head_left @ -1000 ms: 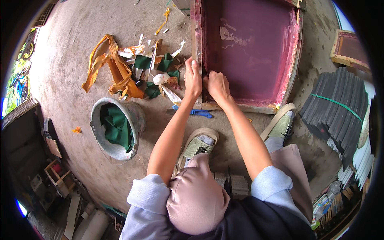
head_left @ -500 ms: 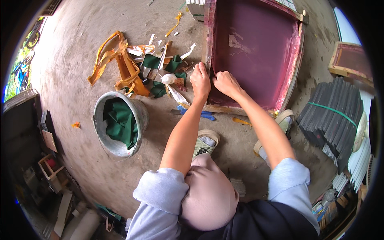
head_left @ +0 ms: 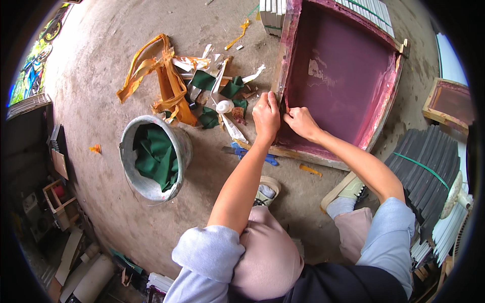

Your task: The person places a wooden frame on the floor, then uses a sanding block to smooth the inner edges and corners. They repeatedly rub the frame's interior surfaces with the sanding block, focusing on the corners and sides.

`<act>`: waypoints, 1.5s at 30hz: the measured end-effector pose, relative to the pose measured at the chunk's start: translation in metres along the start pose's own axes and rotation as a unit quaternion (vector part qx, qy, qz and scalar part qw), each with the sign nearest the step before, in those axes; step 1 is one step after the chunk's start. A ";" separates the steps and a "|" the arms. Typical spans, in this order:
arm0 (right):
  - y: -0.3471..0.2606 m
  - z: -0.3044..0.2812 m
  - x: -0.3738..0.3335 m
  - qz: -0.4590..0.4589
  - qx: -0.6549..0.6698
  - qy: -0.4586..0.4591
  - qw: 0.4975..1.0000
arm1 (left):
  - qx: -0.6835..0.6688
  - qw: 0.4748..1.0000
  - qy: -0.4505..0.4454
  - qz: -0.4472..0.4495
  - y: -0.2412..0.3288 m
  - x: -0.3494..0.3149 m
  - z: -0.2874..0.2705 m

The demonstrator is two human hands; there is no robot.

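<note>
The grey floor (head_left: 101, 116) is under everything. The big frame (head_left: 390, 101) lies on it, right in front of the person. It has wooden sides and a dark purple sheet (head_left: 348, 96) across the middle, with a pale patch on it. A stack of dark boards (head_left: 427, 161) is to the right, with a green band around it. Above that stack is a small frame (head_left: 449, 105) with a brown middle.

The grey bucket (head_left: 185, 146) is on the left. It leans in the picture, and its open top shows. Inside is a crumpled green cloth (head_left: 155, 159). Orange strips (head_left: 174, 93) lie in a messy heap just past the bucket, with green scraps (head_left: 203, 81) beside them.

The left hand (head_left: 266, 117) is folded up tight, holding the left wooden side of the big frame, near its bottom corner. The right hand (head_left: 301, 123) is just beside it, over the inside edge. Its fingers are curled, and the tips seem to pinch a thin reddish strip (head_left: 286, 103), though that bit is very small.

A blue tool (head_left: 268, 159) lies near the bottom corner, partly behind the left arm. A little white roll (head_left: 225, 106) sits by the scraps.
</note>
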State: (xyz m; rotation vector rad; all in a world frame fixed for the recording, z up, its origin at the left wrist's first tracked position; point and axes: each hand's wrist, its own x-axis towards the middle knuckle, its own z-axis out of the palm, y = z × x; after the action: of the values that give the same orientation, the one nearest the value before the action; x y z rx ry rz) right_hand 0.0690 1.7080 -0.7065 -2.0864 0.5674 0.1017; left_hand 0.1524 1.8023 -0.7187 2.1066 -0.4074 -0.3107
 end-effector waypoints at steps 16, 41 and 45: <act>-0.009 0.009 -0.014 0.020 -0.014 0.104 0.994 | -0.019 1.000 -0.013 0.008 0.003 -0.001 0.002; -0.045 0.025 0.009 0.137 -0.294 0.297 0.898 | -0.054 0.998 -0.035 -0.010 -0.004 -0.001 -0.003; -0.036 0.022 0.008 0.114 -0.283 0.299 0.904 | -0.058 0.997 -0.035 -0.023 0.000 0.000 0.000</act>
State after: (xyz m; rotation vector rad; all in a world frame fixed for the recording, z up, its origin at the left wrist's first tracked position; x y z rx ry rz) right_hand 0.0949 1.7389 -0.6929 -2.6115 1.2792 -0.2882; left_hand 0.1524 1.8026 -0.7192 1.9982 -0.3742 -0.4262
